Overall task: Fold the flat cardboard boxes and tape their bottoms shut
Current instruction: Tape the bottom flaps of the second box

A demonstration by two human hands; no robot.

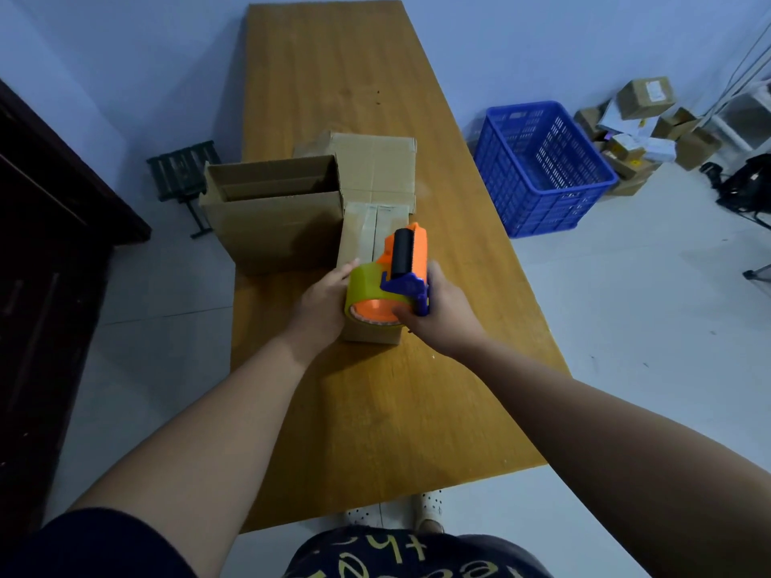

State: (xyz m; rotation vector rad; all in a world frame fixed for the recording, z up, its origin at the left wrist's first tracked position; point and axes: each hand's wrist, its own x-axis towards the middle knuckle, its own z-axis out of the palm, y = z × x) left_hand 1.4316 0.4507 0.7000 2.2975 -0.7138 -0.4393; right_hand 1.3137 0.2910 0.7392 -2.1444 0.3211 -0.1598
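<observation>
My left grip [321, 304] lies with fingers straight against the left wall of the small cardboard box [359, 239], steadying it near the left edge of the desk [375, 410], about midway along. The box's long axis and its bottom seam run straight away from me. The tape dispenser [398, 277] sits over its near end, with my right grip [442, 314] clamped round the handle. I judge the stroke must follow that seam.

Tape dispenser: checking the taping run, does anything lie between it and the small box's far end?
Nothing visible does. Ahead of the tape dispenser, the small box shows a bare top up to the larger box behind it.
</observation>
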